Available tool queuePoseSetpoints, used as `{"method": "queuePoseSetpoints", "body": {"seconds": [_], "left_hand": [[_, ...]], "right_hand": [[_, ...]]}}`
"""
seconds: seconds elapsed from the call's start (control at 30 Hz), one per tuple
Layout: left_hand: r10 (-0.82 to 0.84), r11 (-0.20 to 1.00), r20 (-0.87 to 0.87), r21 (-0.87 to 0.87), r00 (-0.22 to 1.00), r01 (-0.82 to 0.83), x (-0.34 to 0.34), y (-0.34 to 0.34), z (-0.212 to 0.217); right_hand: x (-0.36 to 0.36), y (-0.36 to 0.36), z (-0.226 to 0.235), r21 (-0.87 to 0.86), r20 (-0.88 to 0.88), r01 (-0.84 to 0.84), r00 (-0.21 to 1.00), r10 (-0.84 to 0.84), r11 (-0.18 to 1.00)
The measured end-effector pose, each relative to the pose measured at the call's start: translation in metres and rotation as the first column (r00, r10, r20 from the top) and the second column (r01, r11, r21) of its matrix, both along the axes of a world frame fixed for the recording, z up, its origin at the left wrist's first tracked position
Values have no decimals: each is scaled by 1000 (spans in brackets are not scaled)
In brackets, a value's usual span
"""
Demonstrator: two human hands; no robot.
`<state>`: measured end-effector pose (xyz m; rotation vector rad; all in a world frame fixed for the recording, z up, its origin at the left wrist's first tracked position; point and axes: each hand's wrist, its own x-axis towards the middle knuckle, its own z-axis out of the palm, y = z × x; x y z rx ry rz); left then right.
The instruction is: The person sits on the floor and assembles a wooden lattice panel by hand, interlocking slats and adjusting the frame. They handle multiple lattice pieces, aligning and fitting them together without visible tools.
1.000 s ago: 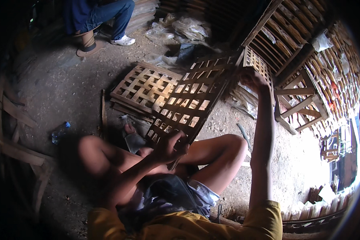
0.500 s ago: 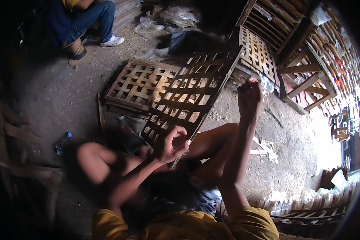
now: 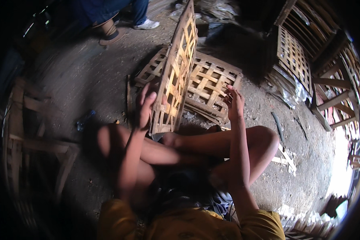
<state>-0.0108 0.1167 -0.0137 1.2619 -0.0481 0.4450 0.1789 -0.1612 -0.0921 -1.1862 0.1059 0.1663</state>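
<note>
A woven bamboo lattice panel (image 3: 175,76) with a wooden frame stands on edge between my legs, tilted and seen nearly side-on. My left hand (image 3: 144,108) grips its left edge, the thumb on the near side and some fingers behind the lattice. To the right, apart from the panel, my right hand (image 3: 235,102) is raised with its fingers curled together. Whatever may be between those fingers is too small to make out. Behind the upright panel lies a stack of similar lattice panels (image 3: 212,76), partly hidden by it.
A wooden stand (image 3: 40,146) is at the left, near a small blue-topped bottle (image 3: 86,120). More stacked panels (image 3: 294,60) lean at the right beside a wooden rack (image 3: 336,98). Wood strips (image 3: 286,158) lie on the floor. Another person's shoe (image 3: 147,25) shows at the far left.
The panel has swung from a slant to nearly upright and moved left. My left hand has taken hold of its edge. My right hand has come lower. The view has shifted left.
</note>
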Motion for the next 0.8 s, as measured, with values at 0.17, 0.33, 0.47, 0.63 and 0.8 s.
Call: {"method": "queuePoseSetpoints", "body": {"seconds": [0.17, 0.33, 0.47, 0.63, 0.8], "left_hand": [[127, 972, -66, 206, 990, -111, 2, 49, -8], [83, 934, -338, -302, 938, -191, -3, 71, -19], [142, 969, -327, -146, 934, -199, -14, 95, -24], [188, 974, -294, -70, 937, -217, -12, 98, -35], [194, 981, -385, 77, 902, -177, -18, 97, -14]], "right_hand": [[10, 10, -42, -143, -48, -125, 992, 119, 982], [3, 28, -57, -370, 35, -166, 981, 192, 914], [-2, 42, -59, -465, 94, -223, 950, 298, 857], [-10, 48, -65, -659, 157, -208, 902, 402, 722], [-4, 46, -68, -771, 172, -135, 898, 406, 623]]}}
